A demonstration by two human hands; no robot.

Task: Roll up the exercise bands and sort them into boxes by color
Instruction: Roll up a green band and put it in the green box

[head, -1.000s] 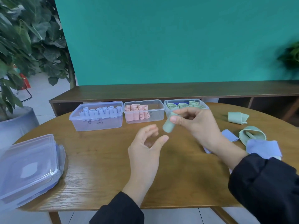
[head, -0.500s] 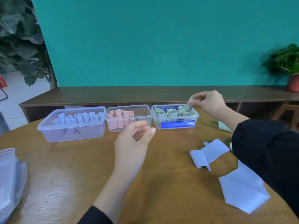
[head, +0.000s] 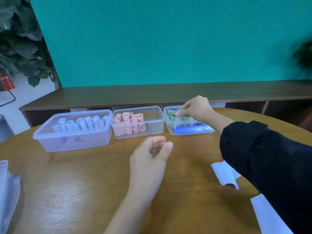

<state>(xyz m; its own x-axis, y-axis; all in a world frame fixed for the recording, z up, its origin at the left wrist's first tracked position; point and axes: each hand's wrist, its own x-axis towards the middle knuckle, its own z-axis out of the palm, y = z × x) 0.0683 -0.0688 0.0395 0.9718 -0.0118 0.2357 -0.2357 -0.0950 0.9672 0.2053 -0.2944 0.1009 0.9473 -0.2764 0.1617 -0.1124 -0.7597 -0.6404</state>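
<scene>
Green roll [head: 179,115] under right hand [head: 196,107]

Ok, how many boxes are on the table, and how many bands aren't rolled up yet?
Boxes: 3 (blue-roll box, pink-roll box, green-roll box)
Flat blue bands: 2 ()
Total: 5

i see a wooden table [head: 70,191], its grain showing under a glossy varnish. on it three boxes of clear, smooth plastic: blue box [head: 72,142], pink box [head: 152,129] beside it, green box [head: 170,127] beyond that. the rolled bands [head: 128,122] inside look matt and rubbery. near the table's right edge, a black cloth sleeve [head: 270,166].
</scene>
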